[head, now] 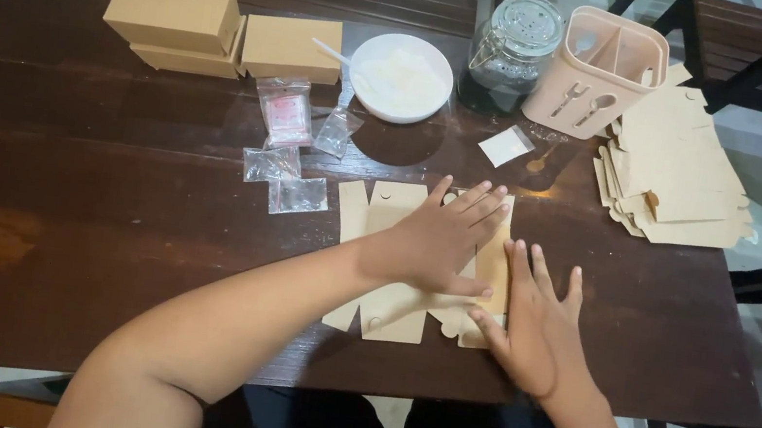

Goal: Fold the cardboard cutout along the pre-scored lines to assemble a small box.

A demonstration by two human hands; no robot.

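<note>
- The left hand (436, 241) lies flat, palm down, on the unfolded kraft box blank (401, 209); its grip is fully open, fingers spread and pointing up and to the right, pressing the card without closing on anything.
- The right hand (534, 330) is flat too, grip open, fingers fanned upward; its thumb rests on the blank's lower right edge and the palm lies on the dark wooden bench (88, 205) just beside it.
- The blank lies flat at the near middle of the bench, between and under both hands; its centre and right panels are hidden by them, so the fold lines there cannot be made out.
- Just left of the blank lie small clear zip bags (286, 177), one with a pink insert (288, 112).
- Farther back: three closed kraft boxes (176, 20), a white bowl (400, 77) holding a plastic spoon, a clip-top glass jar (512, 50) with dark contents, and a pale pink cutlery caddy (598, 71).
- A small white sachet (506, 146) lies in front of the jar.
- To the right, a stack of flat box blanks (680, 175) lies near the bench edge.
- The bowl's contents are too pale to identify.
</note>
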